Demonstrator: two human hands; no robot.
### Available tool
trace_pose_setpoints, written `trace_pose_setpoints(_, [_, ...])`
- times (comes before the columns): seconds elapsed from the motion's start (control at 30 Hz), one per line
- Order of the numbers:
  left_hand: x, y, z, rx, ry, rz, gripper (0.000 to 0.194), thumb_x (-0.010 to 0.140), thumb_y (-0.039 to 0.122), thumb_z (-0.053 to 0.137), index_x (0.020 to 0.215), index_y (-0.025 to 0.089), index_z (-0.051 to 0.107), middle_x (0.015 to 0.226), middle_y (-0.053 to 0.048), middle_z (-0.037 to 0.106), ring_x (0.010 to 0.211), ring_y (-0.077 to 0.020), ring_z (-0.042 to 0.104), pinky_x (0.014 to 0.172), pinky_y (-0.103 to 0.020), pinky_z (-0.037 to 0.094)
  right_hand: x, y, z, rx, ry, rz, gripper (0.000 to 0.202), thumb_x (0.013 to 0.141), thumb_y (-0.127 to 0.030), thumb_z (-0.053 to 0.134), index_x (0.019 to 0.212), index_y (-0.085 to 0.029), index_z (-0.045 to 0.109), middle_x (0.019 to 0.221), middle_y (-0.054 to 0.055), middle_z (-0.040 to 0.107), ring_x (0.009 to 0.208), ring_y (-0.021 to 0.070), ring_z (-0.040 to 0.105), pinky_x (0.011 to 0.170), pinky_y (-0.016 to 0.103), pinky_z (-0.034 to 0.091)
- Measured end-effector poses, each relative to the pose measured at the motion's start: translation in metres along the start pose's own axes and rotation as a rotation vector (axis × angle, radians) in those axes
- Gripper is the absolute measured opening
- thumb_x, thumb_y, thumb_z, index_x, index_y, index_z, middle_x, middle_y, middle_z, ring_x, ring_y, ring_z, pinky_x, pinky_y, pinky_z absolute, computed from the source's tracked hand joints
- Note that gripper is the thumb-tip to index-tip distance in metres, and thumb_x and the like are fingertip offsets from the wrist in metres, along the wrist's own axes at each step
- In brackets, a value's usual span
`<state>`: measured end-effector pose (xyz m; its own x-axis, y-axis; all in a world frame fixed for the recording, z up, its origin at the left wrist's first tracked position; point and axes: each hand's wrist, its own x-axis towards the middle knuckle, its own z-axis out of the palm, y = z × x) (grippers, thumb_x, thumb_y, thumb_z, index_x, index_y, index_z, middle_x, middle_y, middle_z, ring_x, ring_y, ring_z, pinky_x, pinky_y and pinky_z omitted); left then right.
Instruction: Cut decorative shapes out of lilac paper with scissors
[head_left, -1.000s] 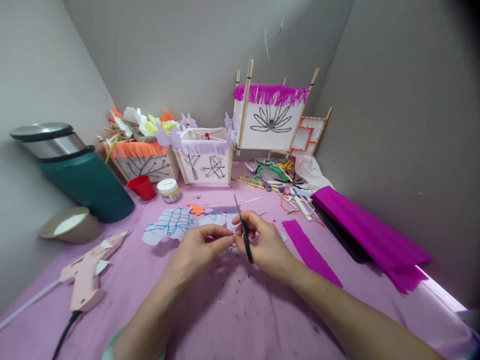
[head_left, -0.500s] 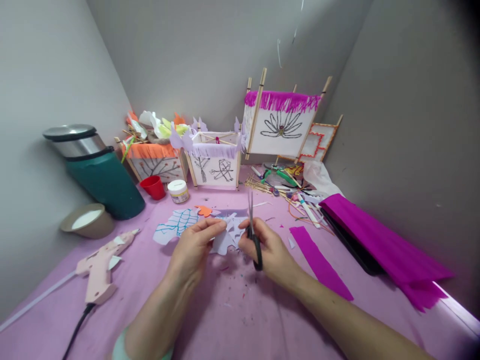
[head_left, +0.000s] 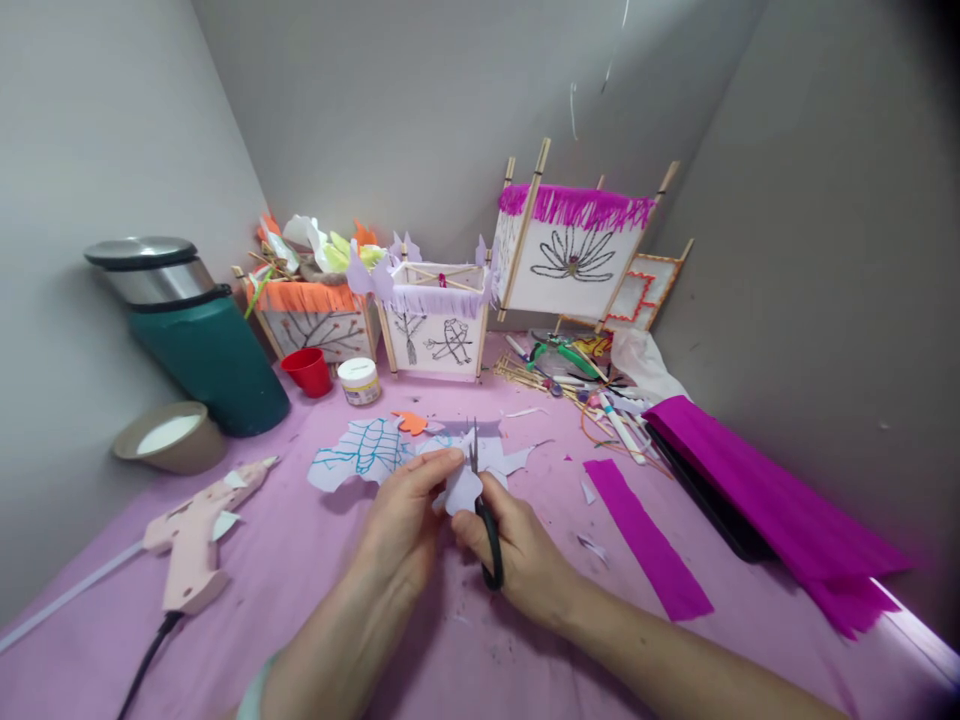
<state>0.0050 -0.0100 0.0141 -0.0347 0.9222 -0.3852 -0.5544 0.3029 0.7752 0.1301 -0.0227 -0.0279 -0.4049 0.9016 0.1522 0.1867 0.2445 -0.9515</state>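
Above pink table (head_left: 457, 665): left hand (head_left: 401, 515), pinched on curved-edged lilac paper (head_left: 463, 488); right hand (head_left: 529, 555), curled round slim-bladed, black-handled scissors (head_left: 492, 550).

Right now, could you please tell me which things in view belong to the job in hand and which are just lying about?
In use:
scissors, in the right hand
lilac paper, in the left hand

Seemingly just lying about:
glue gun
bottle
red cup
jar
magenta strip
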Motion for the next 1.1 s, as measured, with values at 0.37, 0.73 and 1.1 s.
trace_pose_setpoints(0.37, [-0.004, -0.005, 0.003, -0.07, 0.0, -0.012, 0.013, 0.063, 0.017, 0.075, 0.064, 0.015, 0.062, 0.056, 0.002, 0.057, 0.048, -0.0087, 0.053, 0.045, -0.02, 0.043, -0.002, -0.003, 0.006, 0.0, 0.057, 0.039, 0.027, 0.089, -0.046, 0.053, 0.088, -0.02, 0.049, 0.071, -0.001, 0.054, 0.062, 0.0133, 0.047, 0.056, 0.024, 0.035])
trace_pose_setpoints(0.73, [0.0, -0.01, 0.003, -0.041, 0.041, 0.002, 0.019, 0.059, 0.021, 0.078, 0.065, 0.014, 0.061, 0.058, 0.002, 0.057, 0.052, -0.0087, 0.053, 0.047, -0.02, 0.04, -0.001, 0.0, 0.01, -0.008, 0.09, 0.042, 0.028, 0.09, -0.046, 0.053, 0.093, -0.018, 0.053, 0.066, -0.003, 0.052, 0.058, 0.0125, 0.043, 0.053, 0.023, 0.032])
trace_pose_setpoints(1.1, [0.0, -0.011, 0.001, -0.058, 0.048, 0.014, 0.017, 0.058, 0.018, 0.078, 0.063, 0.014, 0.062, 0.057, 0.004, 0.055, 0.052, -0.0069, 0.05, 0.049, -0.019, 0.039, -0.001, -0.001, 0.013, -0.073, 0.127, 0.051, 0.025, 0.091, -0.044, 0.052, 0.09, -0.019, 0.051, 0.067, -0.003, 0.051, 0.058, 0.0126, 0.042, 0.055, 0.025, 0.031])
